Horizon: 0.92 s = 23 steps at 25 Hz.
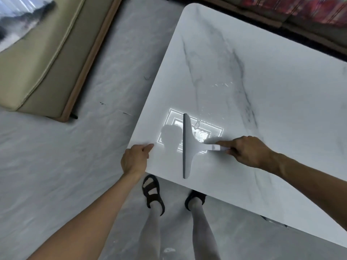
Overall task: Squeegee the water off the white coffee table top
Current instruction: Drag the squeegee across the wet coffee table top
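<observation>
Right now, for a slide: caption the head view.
Right hand holds squeegee on wet table; left hand grips the edge.

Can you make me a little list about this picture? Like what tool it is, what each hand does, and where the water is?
surface: white coffee table with grey veins
tool: squeegee, blade down on the table top
right hand: right hand grips the squeegee handle
left hand: left hand holds the table's near edge
water: water droplets on the handle side of the blade, a few more farther up the top
feet: black sandals on the floor
nearby: beige cushion
</observation>
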Each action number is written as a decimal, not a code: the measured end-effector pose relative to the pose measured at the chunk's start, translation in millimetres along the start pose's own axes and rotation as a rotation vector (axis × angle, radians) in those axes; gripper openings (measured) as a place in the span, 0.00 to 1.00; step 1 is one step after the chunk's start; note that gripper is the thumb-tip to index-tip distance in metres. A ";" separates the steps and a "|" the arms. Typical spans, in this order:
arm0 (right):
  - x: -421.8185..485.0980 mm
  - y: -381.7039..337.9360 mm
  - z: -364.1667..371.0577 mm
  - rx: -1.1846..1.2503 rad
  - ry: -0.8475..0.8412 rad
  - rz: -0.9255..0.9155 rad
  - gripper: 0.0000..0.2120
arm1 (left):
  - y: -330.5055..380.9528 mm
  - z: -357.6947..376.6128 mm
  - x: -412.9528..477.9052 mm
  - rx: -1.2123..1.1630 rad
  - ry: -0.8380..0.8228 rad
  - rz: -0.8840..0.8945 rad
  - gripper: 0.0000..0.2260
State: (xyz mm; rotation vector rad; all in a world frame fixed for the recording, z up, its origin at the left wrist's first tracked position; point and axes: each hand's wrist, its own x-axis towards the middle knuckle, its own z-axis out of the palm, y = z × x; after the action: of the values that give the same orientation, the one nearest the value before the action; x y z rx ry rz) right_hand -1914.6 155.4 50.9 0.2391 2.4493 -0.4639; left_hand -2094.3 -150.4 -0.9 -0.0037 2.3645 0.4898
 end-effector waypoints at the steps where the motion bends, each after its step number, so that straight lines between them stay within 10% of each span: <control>1: -13.5 14.6 -4.3 0.002 0.009 0.032 0.25 | 5.9 3.5 -1.4 0.022 -0.010 0.020 0.23; 5: -46.8 42.2 -18.4 -0.001 0.100 0.116 0.24 | 19.1 17.1 -4.3 0.121 0.005 0.122 0.07; 8: -37.2 16.4 -13.8 0.013 0.170 0.020 0.18 | 16.3 27.8 -5.2 0.096 -0.027 0.073 0.22; 14: 14.3 -73.5 46.6 0.078 -0.018 -0.177 0.14 | 13.6 36.5 3.0 0.074 -0.157 -0.089 0.21; 23: -62.6 64.1 15.9 -0.059 -0.010 0.192 0.16 | 33.7 34.0 0.6 0.186 -0.164 -0.080 0.13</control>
State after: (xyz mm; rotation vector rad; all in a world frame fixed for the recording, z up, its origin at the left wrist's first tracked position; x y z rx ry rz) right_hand -1838.7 204.7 60.1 0.4411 2.3974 -0.3084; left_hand -2077.2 -107.2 -12.7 0.0259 2.2301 0.2217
